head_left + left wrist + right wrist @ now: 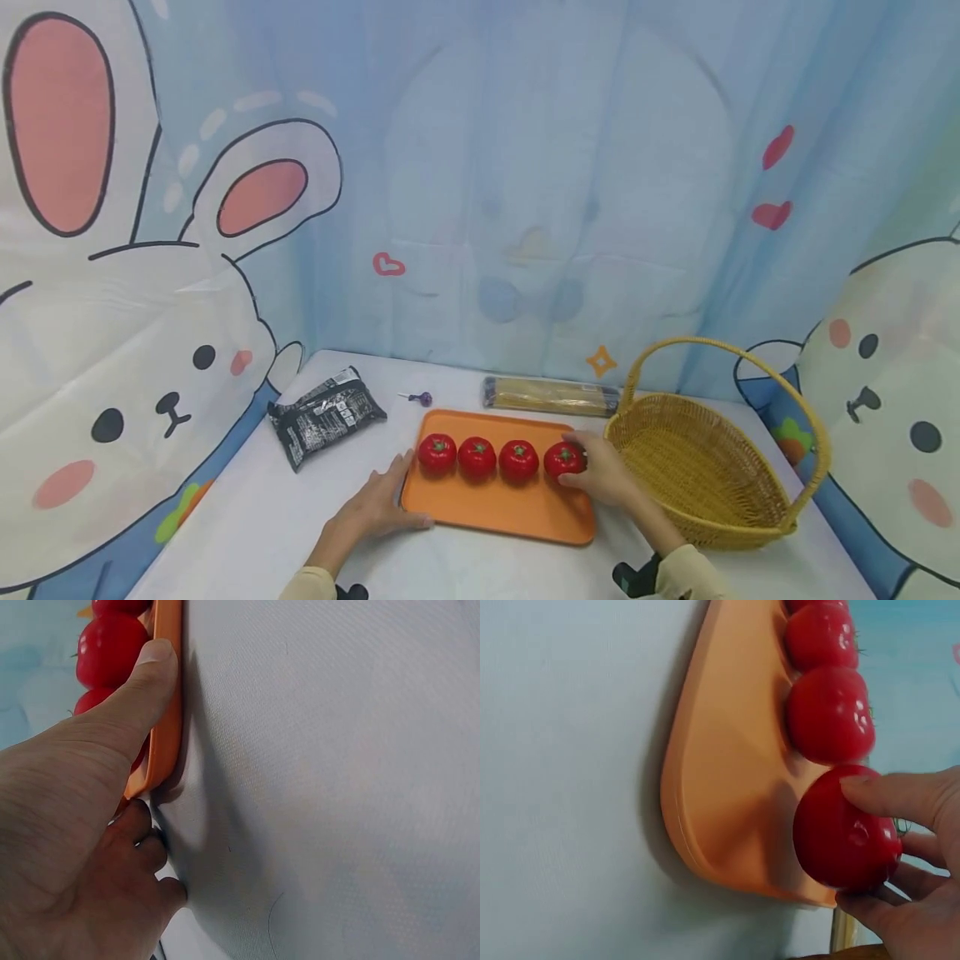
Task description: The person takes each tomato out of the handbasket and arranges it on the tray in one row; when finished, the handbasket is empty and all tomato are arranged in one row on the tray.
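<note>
Three red tomatoes [477, 459] stand in a row on an orange tray [510, 514]. A fourth tomato [844, 832] is at the row's right end, and my right hand [602, 471] grips it between thumb and fingers. In the right wrist view it is over the tray's right end; whether it touches the tray, I cannot tell. My left hand [382, 498] holds the tray's near left corner. Its thumb [142, 686] lies against the near wall, and the fingers are along the left side, partly hidden.
A yellow woven basket [750, 533] with a tall handle stands right of the tray. Behind the tray lies a long clear pack of yellow sticks [551, 397]. A black packet [327, 418] and a small purple item with a thin stick [425, 399] are at the left.
</note>
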Demonstrator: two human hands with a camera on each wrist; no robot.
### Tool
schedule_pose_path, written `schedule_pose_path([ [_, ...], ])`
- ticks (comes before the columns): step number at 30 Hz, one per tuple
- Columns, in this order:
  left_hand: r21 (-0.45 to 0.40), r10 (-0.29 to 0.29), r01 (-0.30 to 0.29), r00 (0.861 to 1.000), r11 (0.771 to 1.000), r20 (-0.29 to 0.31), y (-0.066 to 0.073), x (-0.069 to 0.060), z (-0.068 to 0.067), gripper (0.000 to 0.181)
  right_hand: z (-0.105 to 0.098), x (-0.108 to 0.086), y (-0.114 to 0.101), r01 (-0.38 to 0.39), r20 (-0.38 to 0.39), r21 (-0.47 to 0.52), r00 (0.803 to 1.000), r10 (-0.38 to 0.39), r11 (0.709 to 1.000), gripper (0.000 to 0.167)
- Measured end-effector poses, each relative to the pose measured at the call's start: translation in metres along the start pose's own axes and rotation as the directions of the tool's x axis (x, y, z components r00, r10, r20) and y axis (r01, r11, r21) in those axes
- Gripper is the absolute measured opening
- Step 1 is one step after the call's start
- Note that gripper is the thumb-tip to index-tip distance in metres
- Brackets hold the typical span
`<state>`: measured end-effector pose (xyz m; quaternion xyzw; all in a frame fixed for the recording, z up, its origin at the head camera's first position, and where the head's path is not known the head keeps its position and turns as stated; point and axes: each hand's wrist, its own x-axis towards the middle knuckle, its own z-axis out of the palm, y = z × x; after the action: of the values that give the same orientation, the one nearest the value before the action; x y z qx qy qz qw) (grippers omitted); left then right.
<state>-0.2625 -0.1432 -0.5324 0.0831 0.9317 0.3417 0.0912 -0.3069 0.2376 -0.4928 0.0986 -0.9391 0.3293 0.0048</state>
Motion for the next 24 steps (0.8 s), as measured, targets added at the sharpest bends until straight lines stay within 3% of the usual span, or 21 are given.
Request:
schedule_pose_path([
  [9,0.004,0.013,-0.013,1.000,1.000,-0.006,0.001,-0.004,-0.002,0.116,0.010,0.002,0.002,-0.016,-0.029,-0.012,0.999,0.015,1.000,0.072],
  [18,-0.016,0.020,-0.019,0.999,1.000,0.029,0.000,0.001,0.000,0.120,0.014,-0.004,0.011,-0.028,-0.034,0.061,0.999,0.030,0.998,0.073],
  [24,-0.024,0.025,-0.025,1.000,0.999,0.013,0.002,0.000,0.000,0.118,0.015,-0.006,0.013,-0.038,-0.037,0.097,0.998,0.042,0.995,0.078],
])
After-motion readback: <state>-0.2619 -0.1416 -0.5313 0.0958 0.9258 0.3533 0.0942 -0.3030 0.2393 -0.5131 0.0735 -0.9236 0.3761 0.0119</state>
